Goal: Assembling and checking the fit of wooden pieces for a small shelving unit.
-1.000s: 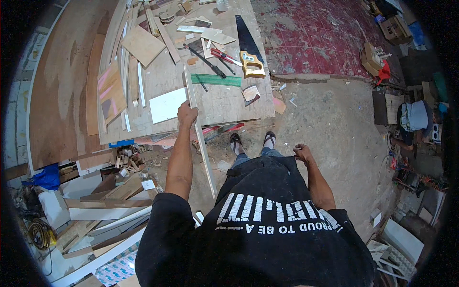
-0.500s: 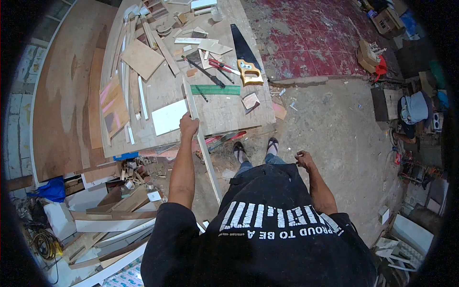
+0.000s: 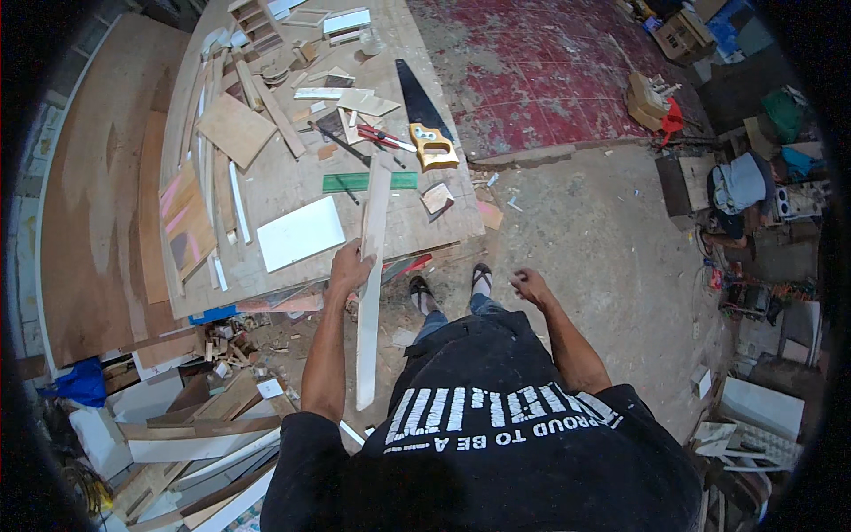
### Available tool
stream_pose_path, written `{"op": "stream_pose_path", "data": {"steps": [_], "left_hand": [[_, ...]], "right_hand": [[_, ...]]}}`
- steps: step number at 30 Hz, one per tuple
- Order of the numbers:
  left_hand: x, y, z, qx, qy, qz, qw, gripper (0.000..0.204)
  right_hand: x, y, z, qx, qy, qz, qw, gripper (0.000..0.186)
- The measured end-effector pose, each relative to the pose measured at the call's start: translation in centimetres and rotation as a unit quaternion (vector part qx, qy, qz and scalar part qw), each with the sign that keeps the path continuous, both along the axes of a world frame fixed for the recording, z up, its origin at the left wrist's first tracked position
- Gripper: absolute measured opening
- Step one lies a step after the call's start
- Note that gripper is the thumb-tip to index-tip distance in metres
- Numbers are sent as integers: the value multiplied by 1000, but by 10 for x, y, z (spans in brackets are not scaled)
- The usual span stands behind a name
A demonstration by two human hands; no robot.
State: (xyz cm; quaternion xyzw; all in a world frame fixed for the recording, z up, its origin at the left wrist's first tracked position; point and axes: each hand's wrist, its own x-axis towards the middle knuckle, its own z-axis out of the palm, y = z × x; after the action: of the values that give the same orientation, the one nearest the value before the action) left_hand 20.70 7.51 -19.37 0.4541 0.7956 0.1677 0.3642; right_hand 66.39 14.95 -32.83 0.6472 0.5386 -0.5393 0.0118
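Note:
My left hand (image 3: 351, 267) is closed around a long, pale wooden strip (image 3: 373, 235). The strip's flat face shows; its far end reaches over the worktable (image 3: 297, 191) and its near end hangs past the front edge, beside my shirt. To the right, away from the table, my right hand (image 3: 530, 287) hovers over the floor with fingers loosely bent and apart, nothing in it. Just left of the strip lies a white rectangular panel (image 3: 300, 233). A green ruler-like strip (image 3: 403, 181) lies partly beneath its far end. Beyond rests a handsaw (image 3: 433, 146) with a yellow handle, near red-handled pliers (image 3: 377, 135).
Wood offcuts and a square board (image 3: 236, 129) cover the table's left part. A large plywood sheet (image 3: 97, 195) stands further left. Scrap wood (image 3: 204, 430) is heaped at lower left. At far right, a person (image 3: 743, 195) bends near cardboard boxes and tools.
The wooden strip has turned from its narrow edge to its broad face in my left hand, and its near end has swung left. The whole view has shifted slightly.

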Motion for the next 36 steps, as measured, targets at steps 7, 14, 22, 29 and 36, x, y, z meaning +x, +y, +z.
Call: {"op": "stream_pose_path", "data": {"steps": [7, 14, 22, 29, 36], "left_hand": [[33, 19, -46, -57, -25, -151, 987, 48], [75, 67, -72, -121, -13, -296, 947, 45], [95, 104, -91, -130, 15, -207, 969, 41], [137, 88, -80, 82, 103, -118, 984, 61], [142, 72, -85, 73, 195, -134, 969, 65]], "right_hand": [[-99, 64, 66, 225, 106, 42, 968, 70], [-111, 100, 53, 337, 31, 100, 936, 75], [-69, 150, -13, 233, 72, 89, 966, 55], [-61, 175, -34, 180, 46, 82, 979, 52], [-104, 203, 15, 313, -36, 231, 921, 54]]}}
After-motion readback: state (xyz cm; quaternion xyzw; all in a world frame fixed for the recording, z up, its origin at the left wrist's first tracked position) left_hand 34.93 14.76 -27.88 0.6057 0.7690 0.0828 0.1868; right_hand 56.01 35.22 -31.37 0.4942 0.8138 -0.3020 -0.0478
